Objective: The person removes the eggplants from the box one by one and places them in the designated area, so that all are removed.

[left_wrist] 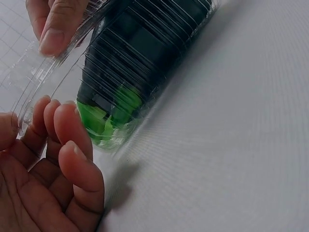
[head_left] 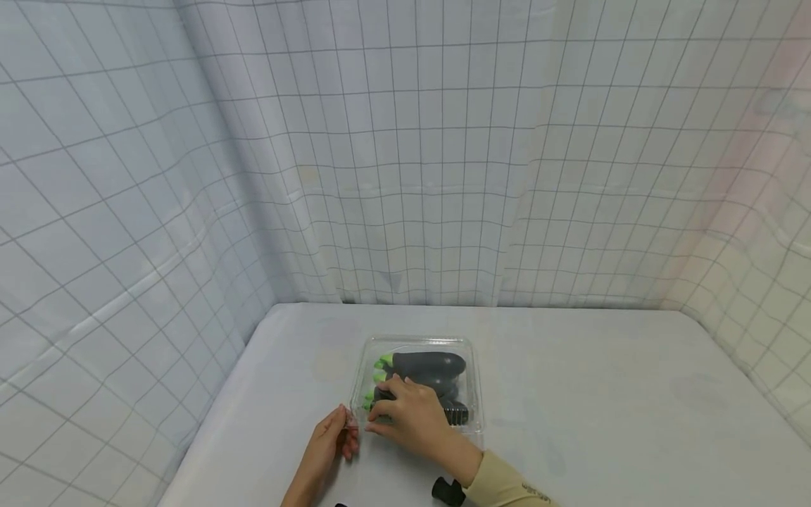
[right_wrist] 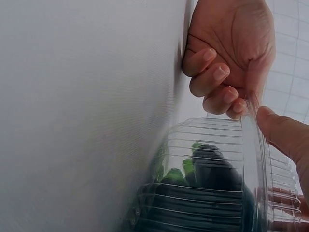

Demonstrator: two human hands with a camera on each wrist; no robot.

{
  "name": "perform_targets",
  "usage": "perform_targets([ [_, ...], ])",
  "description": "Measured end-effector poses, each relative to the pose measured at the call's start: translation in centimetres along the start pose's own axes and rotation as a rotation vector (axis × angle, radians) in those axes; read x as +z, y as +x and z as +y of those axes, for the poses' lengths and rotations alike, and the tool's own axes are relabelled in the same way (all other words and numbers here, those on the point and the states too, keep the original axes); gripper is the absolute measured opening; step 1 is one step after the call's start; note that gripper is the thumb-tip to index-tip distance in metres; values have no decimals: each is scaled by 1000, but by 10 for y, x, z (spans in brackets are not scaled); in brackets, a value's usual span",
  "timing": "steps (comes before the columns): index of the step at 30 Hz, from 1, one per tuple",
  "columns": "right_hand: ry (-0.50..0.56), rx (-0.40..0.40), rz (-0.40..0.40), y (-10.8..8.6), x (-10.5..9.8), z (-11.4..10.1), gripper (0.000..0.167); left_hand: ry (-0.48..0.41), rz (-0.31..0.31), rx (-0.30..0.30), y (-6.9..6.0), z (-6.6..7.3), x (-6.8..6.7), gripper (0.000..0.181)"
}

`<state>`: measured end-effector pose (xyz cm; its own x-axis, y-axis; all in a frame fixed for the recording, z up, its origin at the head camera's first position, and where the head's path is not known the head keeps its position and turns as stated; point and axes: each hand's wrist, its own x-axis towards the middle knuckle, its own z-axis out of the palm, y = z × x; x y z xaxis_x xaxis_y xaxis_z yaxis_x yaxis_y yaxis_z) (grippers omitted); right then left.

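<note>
A clear plastic lidded box (head_left: 472, 387) lies on the white table, holding several dark eggplants (head_left: 431, 364) with green stem ends. At its near left corner, my left hand (head_left: 331, 438) pinches the rim between thumb and fingers. My right hand (head_left: 415, 417) reaches across the top, its bent fingers on the lid and its thumb (right_wrist: 282, 133) against the rim close by the left hand. In the left wrist view, the ribbed side of the box (left_wrist: 145, 53) covers an eggplant's green end (left_wrist: 108, 116). Part of the lid is hidden under the right hand.
A small black object (head_left: 447, 491) rests beside the right sleeve (head_left: 507, 486) near the front. White grid-patterned curtains (head_left: 412, 155) enclose the table (head_left: 589, 394) at the back and both sides.
</note>
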<state>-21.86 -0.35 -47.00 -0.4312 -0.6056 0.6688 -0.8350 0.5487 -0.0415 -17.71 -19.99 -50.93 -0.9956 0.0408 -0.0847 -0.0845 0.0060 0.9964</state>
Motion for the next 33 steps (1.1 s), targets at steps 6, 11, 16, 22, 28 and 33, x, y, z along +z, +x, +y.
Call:
perform_targets([
  [6,-8,-13,9,0,1,0,17,4,2,5,0,0,0,46],
  [11,-24,-18,20,-2,2,-1,17,-3,8,3,0,2,1,45],
  [16,-55,-19,30,-4,3,-2,19,-16,4,8,-1,2,1,46],
  [22,-55,-30,70,-5,5,-4,20,-18,-5,9,-2,1,0,45],
  [28,-109,-68,82,-7,11,-6,22,-16,-35,-4,-3,2,-2,47],
  [33,-182,-90,99,-6,12,-7,24,5,-96,-20,-2,3,-8,52],
])
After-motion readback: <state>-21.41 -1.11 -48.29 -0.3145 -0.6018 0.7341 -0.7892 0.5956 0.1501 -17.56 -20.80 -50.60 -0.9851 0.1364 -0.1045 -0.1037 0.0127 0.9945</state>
